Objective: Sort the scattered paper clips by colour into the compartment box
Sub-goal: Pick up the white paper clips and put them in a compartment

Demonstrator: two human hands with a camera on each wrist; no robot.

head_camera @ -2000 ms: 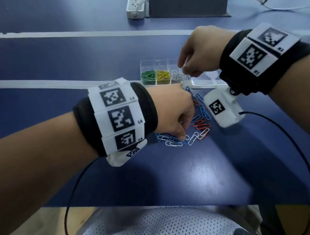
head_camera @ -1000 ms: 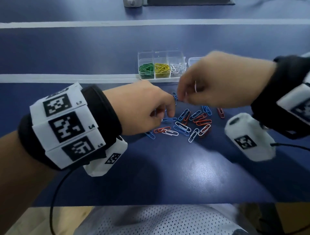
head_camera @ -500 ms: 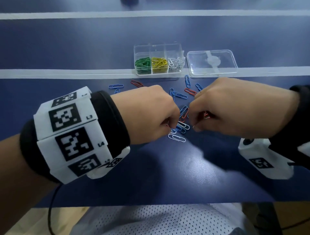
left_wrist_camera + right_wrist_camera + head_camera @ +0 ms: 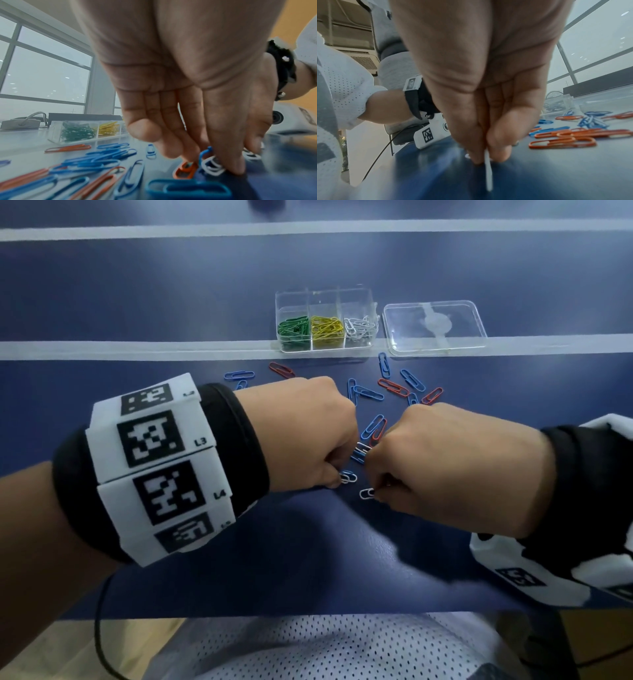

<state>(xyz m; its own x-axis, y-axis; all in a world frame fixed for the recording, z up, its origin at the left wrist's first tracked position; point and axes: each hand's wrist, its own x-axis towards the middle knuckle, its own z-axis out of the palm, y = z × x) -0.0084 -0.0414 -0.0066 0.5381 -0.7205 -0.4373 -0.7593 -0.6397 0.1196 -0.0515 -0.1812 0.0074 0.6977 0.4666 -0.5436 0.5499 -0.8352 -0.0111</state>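
The clear compartment box (image 4: 322,297) stands at the back with green, yellow and white clips in separate cells. Blue clips (image 4: 368,393) and red clips (image 4: 394,386) lie scattered on the blue table in front of it. My left hand (image 4: 337,479) is curled knuckles-up at the near edge of the pile, thumb and fingers pinching white clips (image 4: 211,165) against the table. My right hand (image 4: 375,494) sits just to its right. In the right wrist view its thumb and finger pinch one white clip (image 4: 488,170) standing on edge.
The box's clear lid (image 4: 435,326) lies flat to the right of the box. A pale tape line (image 4: 137,349) runs across the table under the box. The table's near edge is close to my body.
My right hand left the box, came back down to the pile and pinched a white clip. My left hand stayed at the pile, shifting slightly nearer among the white clips.
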